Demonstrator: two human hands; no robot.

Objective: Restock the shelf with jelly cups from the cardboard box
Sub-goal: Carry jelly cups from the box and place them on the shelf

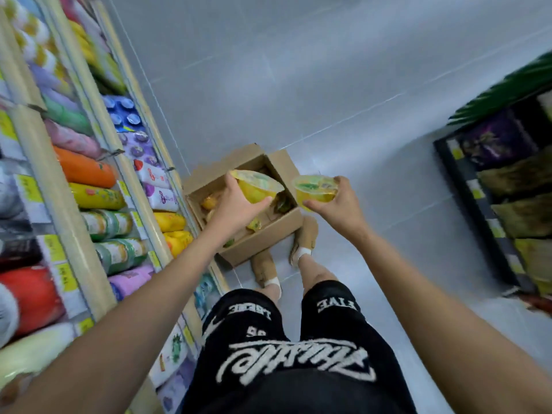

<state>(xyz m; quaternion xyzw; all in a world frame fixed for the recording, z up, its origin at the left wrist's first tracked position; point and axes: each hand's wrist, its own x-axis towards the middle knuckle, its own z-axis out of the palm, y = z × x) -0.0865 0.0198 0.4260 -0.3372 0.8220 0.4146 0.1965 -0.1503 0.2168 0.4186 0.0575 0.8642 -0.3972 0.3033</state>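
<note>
The shelf [41, 162] fills the 9 o'clock side of the view. The cardboard box [263, 237] stands open on the floor at 12 o'clock from the feet. The left hand [239, 204] grips the first jelly cup [257, 186] above the box. The right hand [337, 204] grips the second jelly cup [316, 189] at the box's 3 o'clock.

Much of the inside of the open brown cardboard box [264, 236] is hidden by the left hand [239, 206] and its round yellow plastic jelly cup [258, 189]; the contents beneath are blurred. The dark display rack [467, 186] is cut off at the right edge.
</note>
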